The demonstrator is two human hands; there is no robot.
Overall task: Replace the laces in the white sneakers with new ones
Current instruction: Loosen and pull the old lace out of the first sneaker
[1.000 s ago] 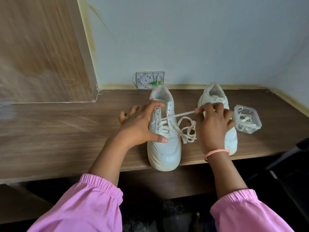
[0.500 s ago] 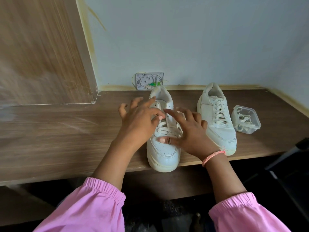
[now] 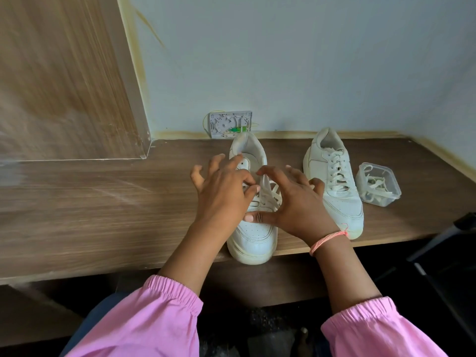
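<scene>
Working sneaker: near sneaker (image 3: 253,228) on the table (image 3: 103,210), toe over the front edge.
Left hand (image 3: 221,197): grip pinching the lace (image 3: 265,191) at the eyelets.
Right hand (image 3: 298,204): fingers spread, thumb pressed on the toe box; grip wide, holding nothing.
Second sneaker (image 3: 334,181): laced, to the right.
Clear tub (image 3: 378,184): laces inside, beside that sneaker.

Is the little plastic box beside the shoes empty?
No, the clear plastic box right of the second sneaker holds a tangle of white laces.
</scene>
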